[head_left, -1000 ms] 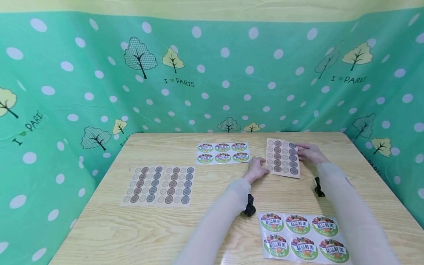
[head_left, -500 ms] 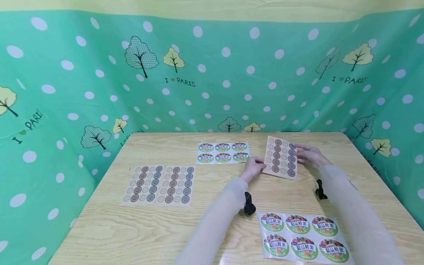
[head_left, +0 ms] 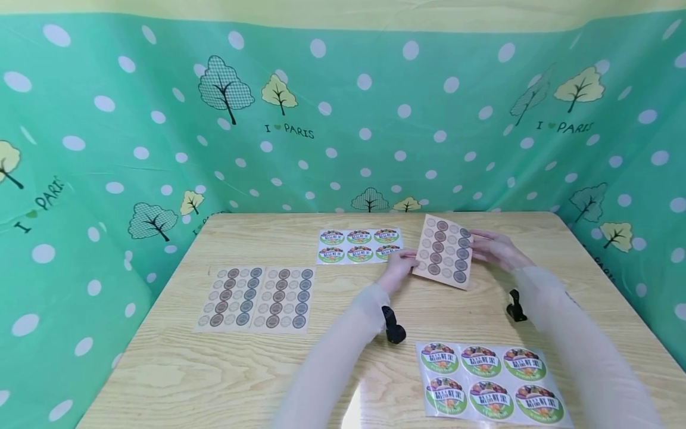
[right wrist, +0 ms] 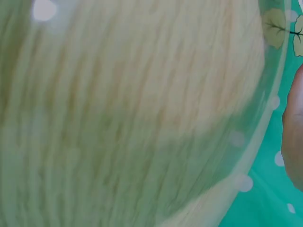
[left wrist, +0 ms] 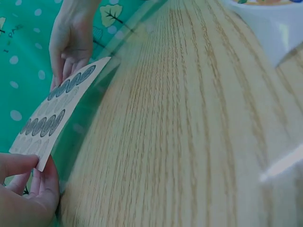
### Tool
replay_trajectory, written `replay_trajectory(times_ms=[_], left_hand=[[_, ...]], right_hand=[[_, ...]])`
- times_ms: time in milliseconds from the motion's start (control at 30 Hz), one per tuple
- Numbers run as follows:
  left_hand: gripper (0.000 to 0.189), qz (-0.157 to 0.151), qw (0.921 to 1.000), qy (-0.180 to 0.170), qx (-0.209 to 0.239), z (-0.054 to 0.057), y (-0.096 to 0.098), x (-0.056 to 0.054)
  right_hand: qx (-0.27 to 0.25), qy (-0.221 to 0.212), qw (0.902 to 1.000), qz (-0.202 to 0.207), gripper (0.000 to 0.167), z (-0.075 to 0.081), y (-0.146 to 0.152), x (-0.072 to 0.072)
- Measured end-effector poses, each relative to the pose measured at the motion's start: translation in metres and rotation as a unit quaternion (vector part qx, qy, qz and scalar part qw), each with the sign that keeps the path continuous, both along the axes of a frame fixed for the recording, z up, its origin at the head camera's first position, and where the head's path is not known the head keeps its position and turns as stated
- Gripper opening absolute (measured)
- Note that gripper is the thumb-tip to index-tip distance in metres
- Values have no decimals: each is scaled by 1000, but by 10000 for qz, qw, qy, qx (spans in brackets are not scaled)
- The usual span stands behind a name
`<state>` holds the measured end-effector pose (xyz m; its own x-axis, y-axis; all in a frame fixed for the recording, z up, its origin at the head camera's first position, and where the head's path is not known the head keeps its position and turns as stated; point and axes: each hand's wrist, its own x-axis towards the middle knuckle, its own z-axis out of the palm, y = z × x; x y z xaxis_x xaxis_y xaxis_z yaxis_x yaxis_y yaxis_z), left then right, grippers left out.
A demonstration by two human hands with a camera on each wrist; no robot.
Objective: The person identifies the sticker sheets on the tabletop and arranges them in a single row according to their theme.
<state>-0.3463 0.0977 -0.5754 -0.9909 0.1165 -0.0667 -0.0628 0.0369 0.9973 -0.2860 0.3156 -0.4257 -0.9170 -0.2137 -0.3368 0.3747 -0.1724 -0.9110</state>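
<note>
A brown sheet of round stickers (head_left: 443, 253) is held tilted above the table between both hands. My left hand (head_left: 398, 268) pinches its lower left corner between thumb and fingers, which the left wrist view shows close up on the sticker sheet (left wrist: 59, 111). At the opposite edge, my right hand (head_left: 498, 249) holds the sheet, its fingers partly behind it; the same right hand (left wrist: 73, 42) shows in the left wrist view. Only a slice of the right hand (right wrist: 294, 137) enters the right wrist view. Just left of my left hand lies a white sheet of fruit-label stickers (head_left: 359, 245).
Two more brown sticker sheets (head_left: 227, 298) lie side by side on the left of the wooden table (head_left: 177, 375). Another fruit-label sheet (head_left: 490, 381) lies at the front right, beside my right forearm. A green dotted curtain (head_left: 332, 137) encloses the back and sides.
Both hands have lifted the brown sticker sheet and shifted it a little to the left, tilting it more. My left hand now grips its corner more firmly in view. The other sheets stay put.
</note>
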Motion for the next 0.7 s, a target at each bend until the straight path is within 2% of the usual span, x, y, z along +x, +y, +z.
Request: replay_trajectory(times_ms=[133, 200, 267, 367, 467, 600, 633, 700], left_hand=[[26, 61, 9971, -631, 424, 63, -20, 44], [28, 86, 9939, -1005, 451, 94, -29, 65], [31, 72, 9928, -1058, 564, 113, -37, 80], [33, -85, 9915, -1069, 743, 133, -48, 97], [33, -178, 9904, -1089, 833, 141, -57, 105], [31, -37, 9871, -1243, 1007, 130, -65, 102], [33, -30, 9853, -1323, 1080, 132, -69, 103], [33, 9, 9831, -1370, 1212, 125, -73, 102]], right_hand=[[104, 112, 9999, 42, 65, 3, -7, 0], [128, 122, 9998, 39, 64, 3, -10, 1], [205, 163, 9996, 73, 65, 4, -13, 2], [259, 199, 9994, 89, 65, 4, -17, 3], [276, 243, 9992, 172, 63, 4, -22, 4], [338, 219, 9989, 248, 62, 4, -32, 6], [335, 229, 9989, 250, 62, 4, -35, 7], [335, 266, 9987, 262, 62, 4, -41, 9]])
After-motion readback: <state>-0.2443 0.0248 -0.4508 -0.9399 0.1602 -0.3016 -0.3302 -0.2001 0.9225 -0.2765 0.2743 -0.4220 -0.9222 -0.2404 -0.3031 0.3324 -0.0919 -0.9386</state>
